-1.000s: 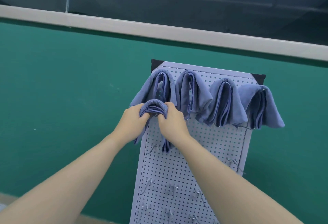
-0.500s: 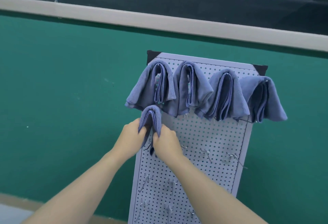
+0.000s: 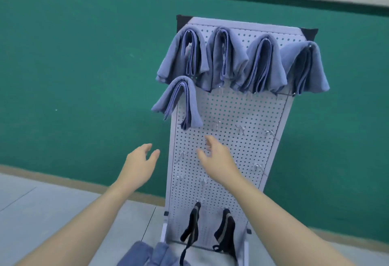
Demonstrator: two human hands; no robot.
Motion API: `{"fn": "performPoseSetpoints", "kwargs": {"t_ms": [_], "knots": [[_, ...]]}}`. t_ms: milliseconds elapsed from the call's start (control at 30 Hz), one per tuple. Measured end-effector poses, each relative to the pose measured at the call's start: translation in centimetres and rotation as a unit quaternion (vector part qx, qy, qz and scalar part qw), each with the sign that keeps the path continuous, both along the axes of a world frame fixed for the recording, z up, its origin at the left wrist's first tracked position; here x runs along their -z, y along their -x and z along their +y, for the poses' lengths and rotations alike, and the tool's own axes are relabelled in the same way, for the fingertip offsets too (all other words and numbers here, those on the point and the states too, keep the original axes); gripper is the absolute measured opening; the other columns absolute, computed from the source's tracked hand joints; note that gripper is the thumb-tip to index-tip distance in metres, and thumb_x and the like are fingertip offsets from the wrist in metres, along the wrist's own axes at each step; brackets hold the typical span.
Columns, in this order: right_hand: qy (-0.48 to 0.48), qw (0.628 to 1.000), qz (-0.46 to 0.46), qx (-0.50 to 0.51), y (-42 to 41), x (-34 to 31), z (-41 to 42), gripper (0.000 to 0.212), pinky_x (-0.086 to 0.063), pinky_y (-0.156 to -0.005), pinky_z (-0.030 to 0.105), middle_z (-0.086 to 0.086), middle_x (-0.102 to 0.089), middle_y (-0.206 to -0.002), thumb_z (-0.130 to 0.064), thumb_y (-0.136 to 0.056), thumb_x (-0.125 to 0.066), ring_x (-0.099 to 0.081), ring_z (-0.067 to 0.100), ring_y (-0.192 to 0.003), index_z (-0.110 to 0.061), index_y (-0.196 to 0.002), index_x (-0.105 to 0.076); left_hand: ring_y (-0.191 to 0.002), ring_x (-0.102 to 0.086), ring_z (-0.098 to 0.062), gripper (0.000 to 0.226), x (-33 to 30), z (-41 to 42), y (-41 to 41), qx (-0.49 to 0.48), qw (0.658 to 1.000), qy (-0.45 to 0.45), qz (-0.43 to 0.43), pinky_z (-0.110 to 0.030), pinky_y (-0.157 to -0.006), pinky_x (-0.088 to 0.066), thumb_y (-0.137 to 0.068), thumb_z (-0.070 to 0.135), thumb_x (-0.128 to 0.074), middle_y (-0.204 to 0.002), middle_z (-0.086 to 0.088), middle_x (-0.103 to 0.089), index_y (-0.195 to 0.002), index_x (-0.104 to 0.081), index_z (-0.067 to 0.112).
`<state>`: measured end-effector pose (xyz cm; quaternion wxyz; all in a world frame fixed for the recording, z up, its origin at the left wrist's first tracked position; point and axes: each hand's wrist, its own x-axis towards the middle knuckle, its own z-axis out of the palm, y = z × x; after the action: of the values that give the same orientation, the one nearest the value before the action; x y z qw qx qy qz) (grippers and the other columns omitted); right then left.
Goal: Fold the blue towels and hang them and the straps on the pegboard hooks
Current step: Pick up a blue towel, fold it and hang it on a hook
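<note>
Both hands, left (image 3: 140,163) and right (image 3: 219,158), empty with loose fingers below folded blue towel (image 3: 179,101) draped over white pegboard (image 3: 231,118) hook, weight balanced.

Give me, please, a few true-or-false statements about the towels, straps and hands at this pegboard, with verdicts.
1. Four folded blue towels hang along the top row of the pegboard. True.
2. The fifth towel hangs in the second row at the board's right edge. False: it hangs at the left edge.
3. The left hand grips a towel. False: both it and the right hand are open and hold nothing.
4. Two dark straps hang from hooks near the board's bottom. True.
5. More blue cloth lies below the board. True.
</note>
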<state>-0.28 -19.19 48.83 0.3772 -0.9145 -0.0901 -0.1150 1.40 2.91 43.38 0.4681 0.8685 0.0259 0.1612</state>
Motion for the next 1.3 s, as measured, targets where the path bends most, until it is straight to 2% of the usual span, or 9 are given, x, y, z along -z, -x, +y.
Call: {"fn": "performPoseSetpoints", "kwargs": {"t_ms": [133, 300, 433, 533, 733, 933, 1067, 1167, 1300], "knots": [[-0.008, 1.000, 0.021, -0.015, 3.2, 3.9, -1.8, 0.056, -0.044, -0.114, 0.041, 0.000, -0.049, -0.156, -0.033, -0.105, -0.055, -0.050, 0.015, -0.138, -0.017, -0.156, -0.039, -0.136, -0.053, -0.024, 0.048, 6.0, -0.6, 3.0, -0.020, 0.999, 0.000, 0.049, -0.038, -0.115, -0.039, -0.106, 0.031, -0.054, -0.150, -0.008, -0.056, -0.147, -0.052, 0.007], [-0.022, 0.995, 0.091, -0.027, 5.6, 9.9, -3.4, 0.048, -0.052, -0.095, 0.032, 0.000, -0.057, -0.145, -0.030, -0.105, -0.056, -0.064, 0.018, -0.119, -0.019, -0.151, -0.046, -0.136, -0.053, -0.028, 0.047, 12.9, -2.6, 6.1, 0.007, 0.994, -0.003, 0.108, -0.039, -0.116, -0.038, -0.104, 0.025, -0.057, -0.149, -0.011, -0.056, -0.145, -0.053, 0.004], [-0.043, 0.989, 0.143, -0.009, 5.8, 15.8, -4.9, 0.040, -0.044, -0.082, 0.016, -0.001, -0.061, -0.131, -0.029, -0.105, -0.058, -0.060, 0.007, -0.105, -0.017, -0.143, -0.055, -0.137, -0.052, -0.028, 0.045, 16.9, -3.9, 7.5, 0.047, 0.989, -0.034, 0.134, -0.035, -0.116, -0.037, -0.104, 0.022, -0.057, -0.150, -0.011, -0.054, -0.147, -0.053, 0.007], [-0.064, 0.979, 0.195, 0.015, 5.6, 20.7, -5.9, 0.035, -0.048, -0.080, 0.022, 0.000, -0.063, -0.125, -0.029, -0.104, -0.058, -0.062, 0.015, -0.113, -0.019, -0.138, -0.059, -0.134, -0.053, -0.028, 0.043, 19.1, -4.2, 7.4, 0.086, 0.983, -0.077, 0.146, -0.031, -0.114, -0.036, -0.105, 0.018, -0.055, -0.150, -0.010, -0.053, -0.147, -0.054, 0.009], [-0.069, 0.951, 0.296, 0.046, 5.5, 31.2, -6.2, 0.017, -0.045, -0.069, 0.024, -0.002, -0.062, -0.095, -0.019, -0.101, -0.058, -0.060, 0.020, -0.092, -0.022, -0.117, -0.063, -0.133, -0.053, -0.024, 0.040, 22.5, -3.7, 5.3, 0.169, 0.953, -0.176, 0.181, -0.026, -0.109, -0.037, -0.105, 0.021, -0.056, -0.147, -0.007, -0.053, -0.145, -0.056, 0.015], [-0.026, 0.926, 0.375, 0.019, 5.4, 41.2, -4.6, 0.026, -0.043, -0.060, 0.007, 0.008, -0.070, -0.104, -0.015, -0.099, -0.061, -0.062, 0.020, -0.090, -0.008, -0.123, -0.069, -0.131, -0.055, -0.030, 0.037, 25.9, -3.5, 3.3, 0.208, 0.921, -0.216, 0.249, -0.033, -0.110, -0.039, -0.104, 0.021, -0.057, -0.139, -0.010, -0.058, -0.139, -0.061, 0.012], [0.006, 0.921, 0.390, -0.001, 4.7, 45.8, -3.4, 0.032, -0.053, -0.093, 0.034, 0.011, -0.072, -0.120, -0.021, -0.096, -0.069, -0.067, 0.028, -0.107, -0.012, -0.126, -0.068, -0.123, -0.055, -0.034, 0.030, 27.7, -4.1, 3.0, 0.221, 0.907, -0.236, 0.268, -0.027, -0.090, -0.037, -0.103, 0.015, -0.057, -0.133, -0.019, -0.059, -0.131, -0.065, 0.004], [0.028, 0.921, 0.389, -0.010, 3.8, 48.5, -2.8, 0.048, -0.050, -0.096, 0.033, 0.011, -0.066, -0.132, -0.025, -0.094, -0.072, -0.063, 0.030, -0.118, -0.011, -0.139, -0.061, -0.125, -0.057, -0.035, 0.032, 28.7, -4.1, 2.7, 0.252, 0.892, -0.261, 0.269, -0.041, -0.100, -0.046, -0.102, 0.019, -0.060, -0.138, -0.015, -0.057, -0.132, -0.066, 0.008], [-0.077, 0.903, 0.417, 0.063, 2.7, 50.6, -2.2, 0.069, -0.042, -0.083, 0.027, 0.018, -0.063, -0.131, -0.026, -0.095, -0.074, -0.060, 0.034, -0.123, -0.002, -0.150, -0.040, -0.101, -0.066, -0.042, 0.023, 29.6, -3.6, 2.6, 0.248, 0.895, -0.255, 0.271, -0.050, -0.082, -0.053, -0.098, 0.029, -0.055, -0.103, -0.020, -0.065, -0.094, -0.072, 0.014]]}}
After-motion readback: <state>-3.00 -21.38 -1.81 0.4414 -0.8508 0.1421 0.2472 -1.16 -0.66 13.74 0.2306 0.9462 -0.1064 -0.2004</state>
